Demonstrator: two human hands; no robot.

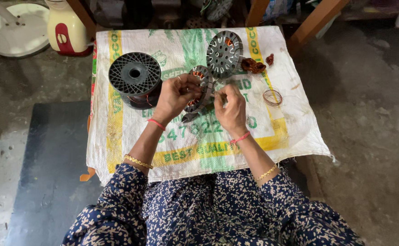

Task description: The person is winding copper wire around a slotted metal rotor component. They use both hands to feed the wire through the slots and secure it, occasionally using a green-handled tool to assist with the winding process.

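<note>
Stator ring's [202, 89] middle behind hands; white dish [15, 29] edge-cropped.

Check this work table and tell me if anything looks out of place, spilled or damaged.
Nothing looks spilled or broken. The left hand holds a slotted metal ring upright while the right hand works at its edge. Loose bits lie apart on the woven sack: a tangled copper clump and a small wire loop.

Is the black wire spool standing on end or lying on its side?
On end: the black wire spool shows its round flange and centre hole facing up, resting on the woven sack.
</note>
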